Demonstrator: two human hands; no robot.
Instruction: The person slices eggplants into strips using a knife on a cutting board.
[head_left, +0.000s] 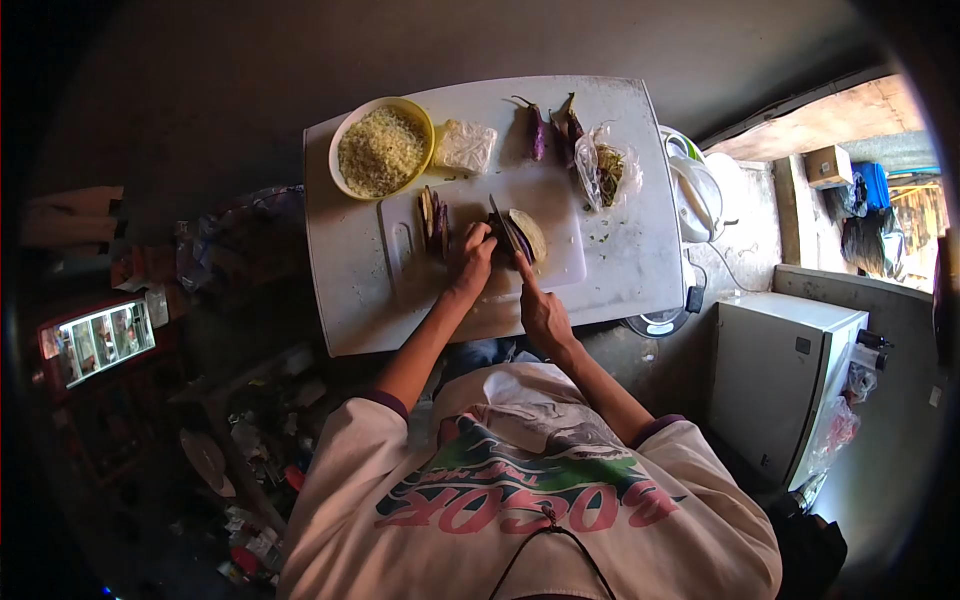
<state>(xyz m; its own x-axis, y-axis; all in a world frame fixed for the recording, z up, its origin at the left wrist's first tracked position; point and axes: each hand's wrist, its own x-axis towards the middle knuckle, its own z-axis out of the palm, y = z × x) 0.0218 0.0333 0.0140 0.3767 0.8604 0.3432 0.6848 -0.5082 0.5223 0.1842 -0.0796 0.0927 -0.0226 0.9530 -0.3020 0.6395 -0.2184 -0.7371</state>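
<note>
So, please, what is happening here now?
A person is cutting eggplant on a pale cutting board. The right hand holds the knife; the left hand is close beside the blade. Some cut pieces lie at the board's left side. Uncut eggplants and a full bowl stay off the board.
</note>
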